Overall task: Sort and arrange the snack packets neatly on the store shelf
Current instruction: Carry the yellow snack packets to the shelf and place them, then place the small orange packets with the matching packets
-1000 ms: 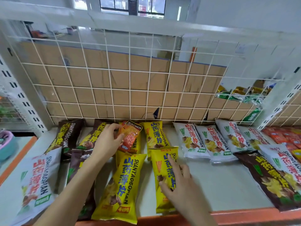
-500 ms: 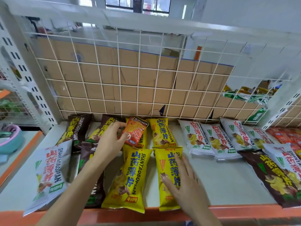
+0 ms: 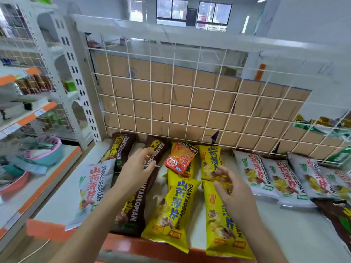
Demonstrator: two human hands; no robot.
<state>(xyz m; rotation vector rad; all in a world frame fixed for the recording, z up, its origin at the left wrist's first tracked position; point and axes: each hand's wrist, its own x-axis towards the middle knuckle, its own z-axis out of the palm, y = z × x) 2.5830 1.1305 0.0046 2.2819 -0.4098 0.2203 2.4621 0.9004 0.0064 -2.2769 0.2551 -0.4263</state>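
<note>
Care belongs with the small orange packet (image 3: 180,158), the odd one out: it lies tilted across the far yellow packets (image 3: 209,162) by the wire grid (image 3: 190,100), and lifting it by an edge should keep that row straight. The left hand (image 3: 137,168) hovers over a brown packet (image 3: 133,209), the right hand (image 3: 230,188) over a yellow one, both loosely curled, holding nothing. The orange packet is flat, glossy, black at its far end.
</note>
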